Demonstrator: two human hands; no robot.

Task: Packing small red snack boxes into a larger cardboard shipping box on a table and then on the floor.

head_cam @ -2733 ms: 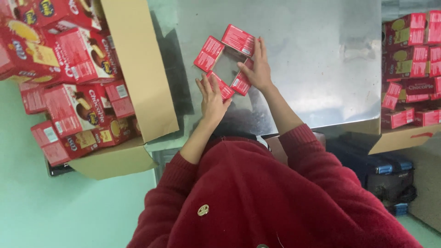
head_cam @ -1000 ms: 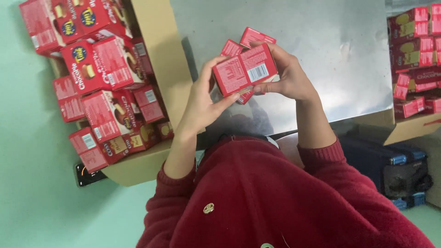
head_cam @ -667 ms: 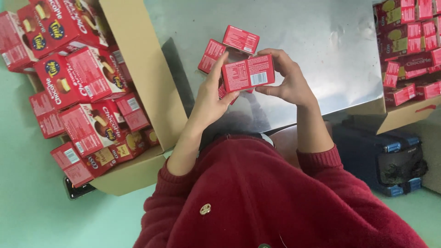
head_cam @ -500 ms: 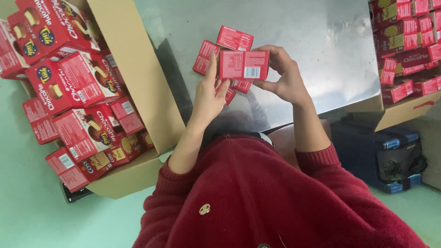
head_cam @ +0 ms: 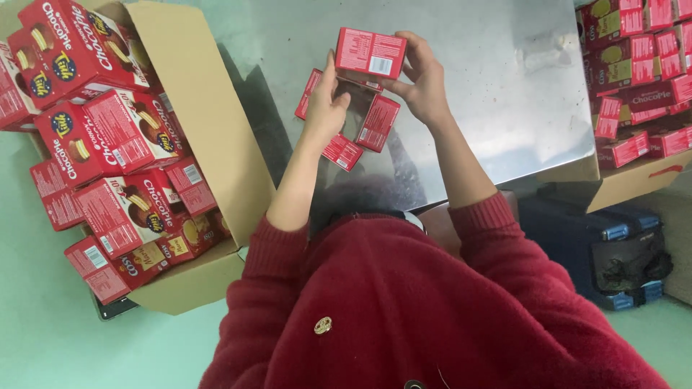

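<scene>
Both of my hands hold one small red box point(head_cam: 370, 53) above the steel table point(head_cam: 504, 94). My left hand point(head_cam: 328, 101) grips its left end and my right hand point(head_cam: 422, 75) grips its right end. The box lies flat with its back face towards me. Under my hands several more small red boxes point(head_cam: 376, 124) lie loose on the table, one point(head_cam: 342, 152) near the front edge and one point(head_cam: 308, 94) partly hidden behind my left hand.
A large open cardboard carton point(head_cam: 209, 158) on the left holds several big and small red snack boxes point(head_cam: 122, 137). Another carton point(head_cam: 634, 180) at the right edge holds stacked small red boxes point(head_cam: 634, 65). A dark blue case point(head_cam: 591, 238) stands under the table.
My hands lifted one small red box off the table, turned it over, and moved it up and away from my body. The camera view shifted slightly.
</scene>
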